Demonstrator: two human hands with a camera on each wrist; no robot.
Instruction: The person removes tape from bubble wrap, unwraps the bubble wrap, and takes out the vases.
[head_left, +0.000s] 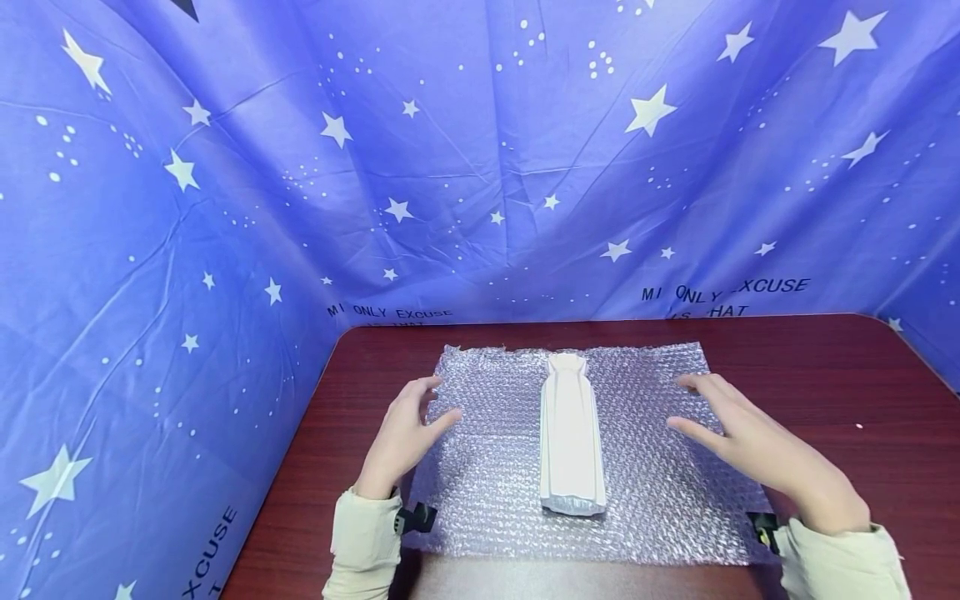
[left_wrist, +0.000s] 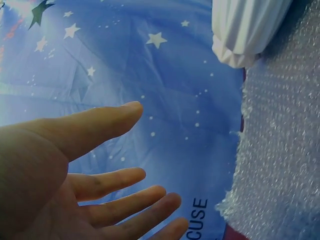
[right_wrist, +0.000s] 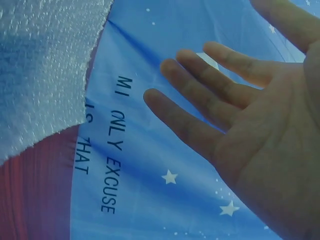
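Note:
A white fluted vase (head_left: 572,433) lies on its side on a sheet of bubble wrap (head_left: 480,467), its narrow, wavy end pointing to the back. In the left wrist view, the ridged end of the vase (left_wrist: 245,30) shows at the top right. Over the sheet's left edge my left hand (head_left: 405,433) hovers, fingers spread and holding nothing. On the opposite side, my right hand (head_left: 757,437) is held above the sheet's right edge, likewise with nothing in it. Neither hand touches the vase. The right wrist view shows my right palm (right_wrist: 270,135) and relaxed fingers near the bubble wrap (right_wrist: 45,70).
The bubble wrap lies flat on a dark red wooden table (head_left: 847,392). Blue cloth with white stars (head_left: 487,167) hangs behind the table and along its left side. A tiny white speck (head_left: 859,426) is on the table at the right.

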